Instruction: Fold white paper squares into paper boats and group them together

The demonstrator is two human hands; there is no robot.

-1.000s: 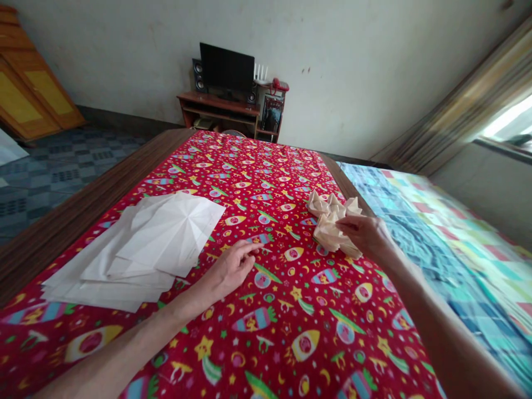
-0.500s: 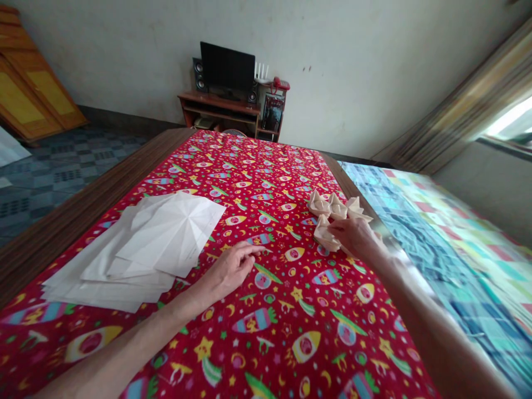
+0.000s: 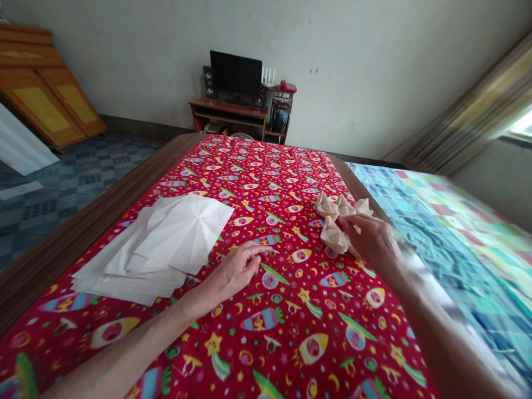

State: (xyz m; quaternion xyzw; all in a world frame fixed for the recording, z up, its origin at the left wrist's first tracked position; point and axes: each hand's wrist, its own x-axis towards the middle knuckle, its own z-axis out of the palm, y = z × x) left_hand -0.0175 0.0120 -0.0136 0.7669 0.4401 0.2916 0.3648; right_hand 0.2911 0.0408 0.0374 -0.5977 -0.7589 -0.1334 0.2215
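Observation:
My left hand [image 3: 241, 269] rests on the red patterned cloth [image 3: 266, 327], index finger stretched out and the other fingers loosely curled, with nothing in it. Left of it lies a loose stack of white paper sheets [image 3: 183, 233]; the top one has creases fanning out from its centre. My right hand [image 3: 372, 238] is at a small group of folded cream paper pieces [image 3: 326, 206] near the cloth's right edge. Its fingers are pinched at a folded piece that the hand mostly hides. Just left of its fingertips sits another folded paper piece [image 3: 333, 235].
A brown table edge [image 3: 137, 177] runs along the left. Right of the table is a bed with a blue checked cover [image 3: 399, 216]. Against the far wall stands a desk [image 3: 228, 109] with a monitor [image 3: 236, 73]. A wooden cabinet [image 3: 54, 88] stands at the left.
The whole view has shifted a little as the head turned left. My right hand has drawn slightly right of the front folded piece. My left hand stays in place.

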